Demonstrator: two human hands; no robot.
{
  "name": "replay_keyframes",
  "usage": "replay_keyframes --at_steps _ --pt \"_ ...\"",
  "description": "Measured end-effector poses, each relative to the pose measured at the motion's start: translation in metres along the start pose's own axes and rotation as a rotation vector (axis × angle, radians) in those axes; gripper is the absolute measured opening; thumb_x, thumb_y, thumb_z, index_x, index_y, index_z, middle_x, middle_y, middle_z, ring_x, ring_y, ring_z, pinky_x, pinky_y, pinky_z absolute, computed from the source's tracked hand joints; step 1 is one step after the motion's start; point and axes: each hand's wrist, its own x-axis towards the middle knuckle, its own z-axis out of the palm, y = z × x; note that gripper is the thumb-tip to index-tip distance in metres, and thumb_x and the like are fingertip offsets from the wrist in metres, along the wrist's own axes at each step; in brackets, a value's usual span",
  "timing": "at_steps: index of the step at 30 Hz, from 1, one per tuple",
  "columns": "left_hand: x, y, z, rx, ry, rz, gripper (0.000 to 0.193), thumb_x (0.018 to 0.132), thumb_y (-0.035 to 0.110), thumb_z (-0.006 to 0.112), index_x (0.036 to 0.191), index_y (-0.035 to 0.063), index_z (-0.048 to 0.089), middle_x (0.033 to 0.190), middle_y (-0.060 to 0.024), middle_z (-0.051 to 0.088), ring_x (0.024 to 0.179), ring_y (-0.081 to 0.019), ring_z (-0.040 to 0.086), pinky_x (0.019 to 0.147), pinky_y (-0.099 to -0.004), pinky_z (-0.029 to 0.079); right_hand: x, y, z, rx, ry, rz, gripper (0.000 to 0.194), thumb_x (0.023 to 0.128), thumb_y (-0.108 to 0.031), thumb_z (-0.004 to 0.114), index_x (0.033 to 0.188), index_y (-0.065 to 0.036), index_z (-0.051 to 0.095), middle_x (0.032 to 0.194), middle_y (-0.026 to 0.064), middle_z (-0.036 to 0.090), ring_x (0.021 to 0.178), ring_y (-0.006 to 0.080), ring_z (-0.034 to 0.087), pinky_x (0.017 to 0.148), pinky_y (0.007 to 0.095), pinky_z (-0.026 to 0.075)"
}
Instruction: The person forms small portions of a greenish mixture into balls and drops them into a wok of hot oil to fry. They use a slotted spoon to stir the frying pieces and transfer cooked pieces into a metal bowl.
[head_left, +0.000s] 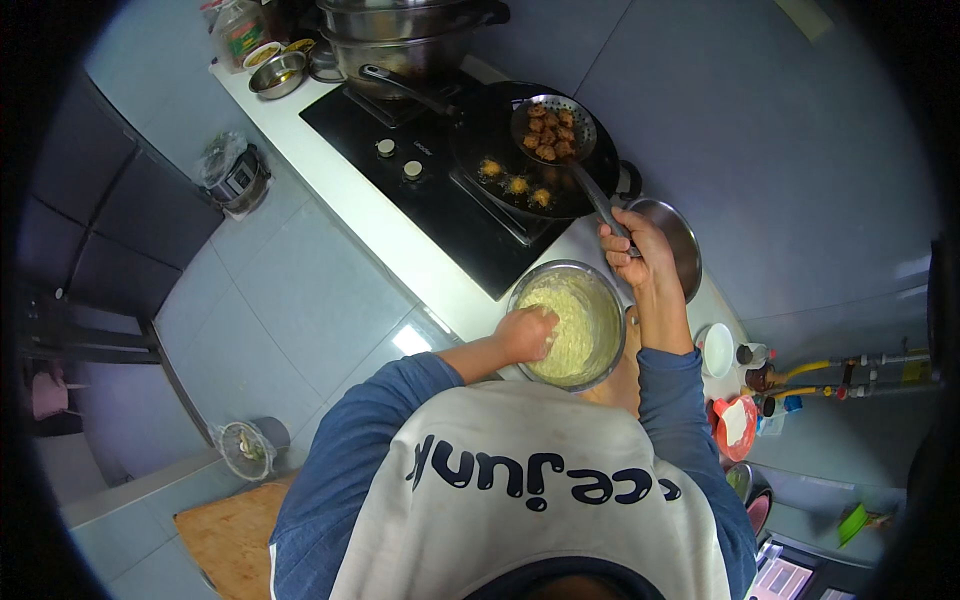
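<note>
My right hand (637, 244) grips the handle of a perforated metal skimmer (584, 142). Its bowl, over the black wok (480, 127), carries several browned fried balls (547, 133). Three lighter balls (517, 184) bubble in the oil of the wok below it. Down in a steel mixing bowl (616, 334), my left hand (527, 333) is curled at the surface of a pale, wet batter (574, 330). Its fingers are smeared with the batter, and whether they enclose a lump of it is hidden.
The wok sits on a black gas hob (360, 142), with a stacked steamer pot (405, 45) behind. Beside my right forearm stand a steel basin (679, 240), a white bowl (718, 350) and a red container of white powder (735, 427). A wooden board (619, 386) lies under the mixing bowl.
</note>
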Motion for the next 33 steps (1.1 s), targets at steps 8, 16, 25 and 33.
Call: replay_keyframes --at_steps 8,16,25,33 --pt "0.001 0.002 -0.002 0.032 -0.014 0.014 0.026 0.081 0.023 0.064 0.102 0.0078 0.062 0.091 -0.0184 0.062 0.082 -0.0373 0.064 0.071 -0.0485 0.052 -0.016 0.017 0.008 -0.024 0.022 0.010 0.010 0.097 -0.012 0.052 0.094 -0.003 0.047 0.076 0.0150 0.057 0.046 0.0093 0.045 0.033 0.0208 0.031" --pt "0.001 0.004 -0.004 0.044 -0.014 0.027 0.023 0.081 0.023 0.064 0.098 0.0074 0.061 0.089 -0.0183 0.062 0.080 -0.0368 0.064 0.070 -0.0487 0.052 -0.021 0.031 0.019 -0.051 -0.031 0.059 0.011 0.097 -0.012 0.053 0.093 -0.003 0.048 0.075 0.0134 0.057 0.046 0.0086 0.045 0.033 0.0205 0.030" --pt "0.000 0.001 0.001 0.065 0.012 0.036 0.022 0.082 0.024 0.064 0.096 0.0075 0.061 0.085 -0.0182 0.063 0.079 -0.0364 0.064 0.069 -0.0489 0.052 -0.021 0.050 0.025 -0.206 -0.044 -0.002 0.012 0.097 -0.012 0.053 0.095 -0.001 0.050 0.073 0.0115 0.059 0.042 0.0065 0.045 0.031 0.0199 0.033" --pt "0.001 0.000 0.002 0.074 0.002 0.034 0.020 0.081 0.024 0.064 0.092 0.0071 0.061 0.085 -0.0182 0.063 0.079 -0.0361 0.064 0.068 -0.0486 0.051 -0.023 0.056 0.023 -0.280 -0.064 -0.037 0.015 0.098 -0.014 0.053 0.098 0.000 0.050 0.073 0.0099 0.060 0.042 0.0064 0.046 0.031 0.0201 0.033"
